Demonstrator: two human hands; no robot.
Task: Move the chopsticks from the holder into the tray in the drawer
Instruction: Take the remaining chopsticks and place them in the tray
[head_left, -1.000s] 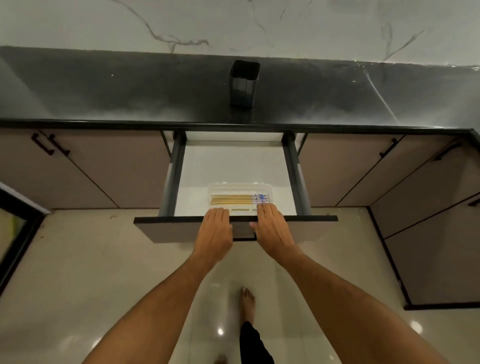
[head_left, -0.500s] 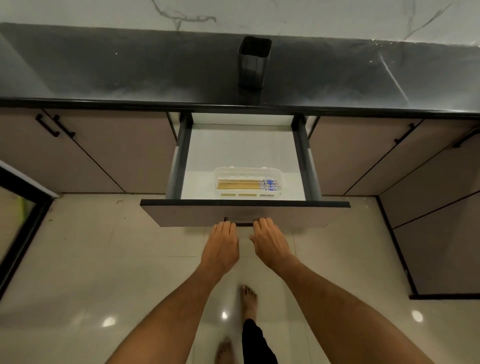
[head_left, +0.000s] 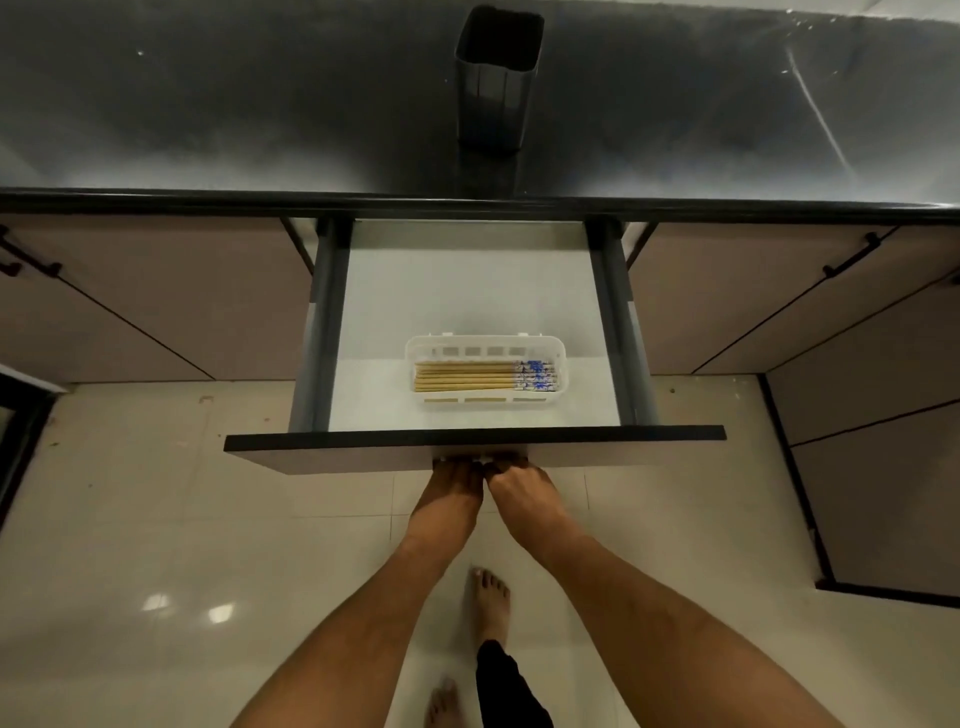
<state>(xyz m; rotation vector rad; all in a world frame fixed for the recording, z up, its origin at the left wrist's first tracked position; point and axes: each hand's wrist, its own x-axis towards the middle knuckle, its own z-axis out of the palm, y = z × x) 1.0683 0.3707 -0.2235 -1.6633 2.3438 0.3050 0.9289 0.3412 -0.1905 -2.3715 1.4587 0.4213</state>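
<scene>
Chopsticks lie flat and side by side in the white tray, their wooden tips toward the left and their blue-and-white patterned ends toward the right. The tray has slotted walls and sits on the white floor of the open drawer, near the drawer's front panel and a little right of the middle. The dark holder stands upright on the black countertop, behind the drawer, and its inside looks dark, so I cannot tell what it contains. Both hands are at the lower edge of the drawer front, touching each other. The left hand has its fingers curled under the panel at the handle, and the right hand does the same just beside it; how tightly they hold cannot be seen, because the fingertips are hidden by the panel. Below, two bare feet stand on the pale glossy floor tiles.
</scene>
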